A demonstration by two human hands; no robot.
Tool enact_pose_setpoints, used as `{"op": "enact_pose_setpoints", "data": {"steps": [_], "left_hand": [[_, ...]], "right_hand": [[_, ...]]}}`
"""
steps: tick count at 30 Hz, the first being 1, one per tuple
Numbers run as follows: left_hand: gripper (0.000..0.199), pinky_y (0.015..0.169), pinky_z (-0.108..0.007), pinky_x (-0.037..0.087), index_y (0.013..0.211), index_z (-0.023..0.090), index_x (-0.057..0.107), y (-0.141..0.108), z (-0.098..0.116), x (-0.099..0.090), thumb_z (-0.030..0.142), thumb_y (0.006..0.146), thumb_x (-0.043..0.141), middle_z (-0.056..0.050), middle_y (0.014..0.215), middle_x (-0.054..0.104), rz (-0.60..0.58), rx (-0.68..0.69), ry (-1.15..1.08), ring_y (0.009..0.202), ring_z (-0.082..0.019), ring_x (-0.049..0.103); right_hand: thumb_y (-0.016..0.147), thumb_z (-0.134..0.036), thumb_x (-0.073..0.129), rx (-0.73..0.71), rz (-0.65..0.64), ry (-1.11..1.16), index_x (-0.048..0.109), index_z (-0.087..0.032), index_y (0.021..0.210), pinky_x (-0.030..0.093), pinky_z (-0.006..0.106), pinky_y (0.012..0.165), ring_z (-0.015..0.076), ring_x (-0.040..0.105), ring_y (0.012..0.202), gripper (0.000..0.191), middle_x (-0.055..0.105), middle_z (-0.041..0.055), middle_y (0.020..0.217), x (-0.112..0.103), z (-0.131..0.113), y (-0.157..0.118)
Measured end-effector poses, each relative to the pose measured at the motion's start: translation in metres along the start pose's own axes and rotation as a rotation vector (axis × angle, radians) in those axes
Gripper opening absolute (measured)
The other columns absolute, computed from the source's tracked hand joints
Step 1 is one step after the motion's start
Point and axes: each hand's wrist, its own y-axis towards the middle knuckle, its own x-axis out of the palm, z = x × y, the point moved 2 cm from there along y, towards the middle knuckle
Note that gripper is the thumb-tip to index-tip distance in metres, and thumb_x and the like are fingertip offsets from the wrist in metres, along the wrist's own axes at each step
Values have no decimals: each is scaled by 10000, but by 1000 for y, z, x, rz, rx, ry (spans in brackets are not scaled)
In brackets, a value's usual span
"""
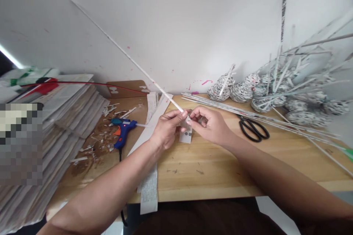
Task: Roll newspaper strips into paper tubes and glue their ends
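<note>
A long thin rolled paper stick (pixel 127 55) slants from the upper left down to my hands. My left hand (pixel 170 126) is closed round its lower end, thumb on top. Against that same end, my right hand (pixel 205 122) pinches the paper with thumb and forefinger. A loose printed flap of paper (pixel 185 137) hangs below the fingers. Long flat paper strips (pixel 149 191) lie on the table to the left, partly under my left forearm.
Left of my hands lie a blue glue gun (pixel 125 129), paper scraps and a tall stack of newspaper (pixel 74 117). To the right are black scissors (pixel 253 129), a bundle of paper sticks (pixel 256 114) and several woven paper shapes (pixel 241 91) against the wall.
</note>
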Motion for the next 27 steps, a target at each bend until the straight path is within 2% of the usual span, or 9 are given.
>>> {"op": "enact_pose_setpoints", "data": {"steps": [3, 6, 10, 14, 18, 23, 25, 27], "left_hand": [[232, 440, -133, 408, 774, 164, 753, -2, -1, 1, 329, 631, 831, -49, 912, 690, 25, 7, -21, 655, -70, 555], [249, 430, -134, 398, 750, 148, 742, -2, -2, 0, 346, 627, 830, -62, 1003, 681, 58, 25, -16, 642, -59, 543], [281, 422, -139, 387, 719, 137, 724, 1, -2, -2, 371, 611, 833, -75, 1019, 684, 75, 46, -1, 650, -70, 560], [299, 414, -138, 379, 759, 138, 731, 3, -1, -4, 379, 614, 829, -68, 888, 699, 52, 18, 57, 640, -82, 565], [305, 415, -135, 399, 801, 135, 735, 3, -2, -3, 377, 632, 815, -70, 897, 704, 13, 11, 146, 687, -103, 582], [330, 484, -190, 509, 803, 129, 700, 3, 1, -3, 408, 653, 793, -76, 924, 702, 5, 43, 181, 753, -149, 626], [335, 547, -236, 555, 840, 136, 683, 2, 3, -3, 418, 684, 771, -77, 889, 701, -31, 61, 175, 789, -172, 645], [337, 593, -279, 576, 878, 143, 674, 1, 4, -2, 420, 705, 755, -81, 871, 702, -79, 64, 173, 810, -192, 662]], "right_hand": [[830, -298, 619, 25, 112, -62, 600, -181, 797, 391, 236, 550, 111, 534, 602, 124, 613, 6, 693, 6, 1, -4], [818, -314, 629, 89, 167, 3, 573, -185, 760, 379, 232, 517, 104, 508, 554, 153, 599, -3, 658, 8, 6, -4], [781, -309, 637, 233, 95, 268, 538, -190, 768, 396, 234, 510, 109, 514, 550, 155, 586, -14, 660, 8, 11, 0], [772, -355, 639, 289, -28, 421, 562, -182, 753, 413, 246, 548, 116, 520, 582, 190, 561, -21, 646, 8, 15, 6], [821, -392, 608, 222, -68, 280, 566, -179, 754, 373, 238, 524, 105, 487, 559, 227, 551, -20, 647, 11, 22, 4], [805, -273, 589, 144, -177, 37, 591, -175, 703, 374, 238, 540, 106, 500, 557, 141, 587, -12, 643, 6, 25, 5], [802, -263, 590, 172, -131, 38, 625, -175, 746, 400, 243, 553, 116, 532, 575, 111, 624, -2, 676, -3, 26, 9], [820, -307, 600, 196, -23, 73, 658, -180, 830, 432, 252, 573, 130, 568, 611, 140, 655, 11, 730, -14, 25, 12]]}}
